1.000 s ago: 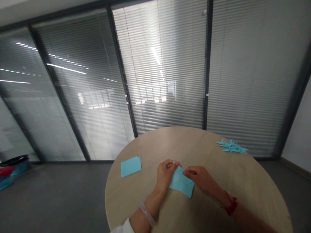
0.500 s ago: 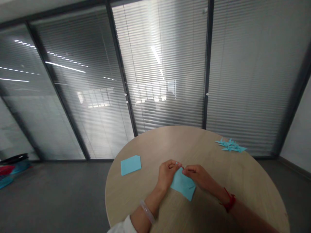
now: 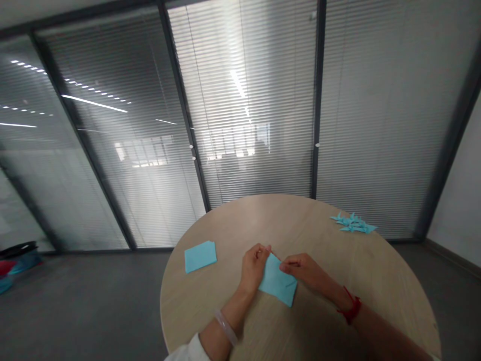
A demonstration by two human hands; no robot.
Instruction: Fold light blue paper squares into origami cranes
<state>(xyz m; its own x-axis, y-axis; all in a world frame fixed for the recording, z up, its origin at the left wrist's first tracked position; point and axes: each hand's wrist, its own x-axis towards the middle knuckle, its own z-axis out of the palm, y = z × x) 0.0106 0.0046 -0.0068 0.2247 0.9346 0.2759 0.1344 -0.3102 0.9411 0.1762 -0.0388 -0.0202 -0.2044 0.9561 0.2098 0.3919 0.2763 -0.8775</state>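
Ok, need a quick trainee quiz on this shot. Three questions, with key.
1. True or false: the left hand and the right hand both touch the folded blue paper.
2. Which wrist wears the red cord, left or right?
3. Where are the blue origami figures on the round wooden table? A) far right, beyond the hands; B) under the left hand; C) beside the left wrist.

Key: 1 true; 2 right; 3 A.

Glass partitions [image 3: 112,190] are running right across the far side, slatted blinds [image 3: 376,125] are hanging behind the panes, and ceiling lights [image 3: 93,103] are glinting off the glass! A round pale-wood table [image 3: 225,220] is standing on dark grey flooring [image 3: 86,301], a white wall [image 3: 460,200] is closing off the right, and a red-and-blue pile [image 3: 15,255] is sitting far left!
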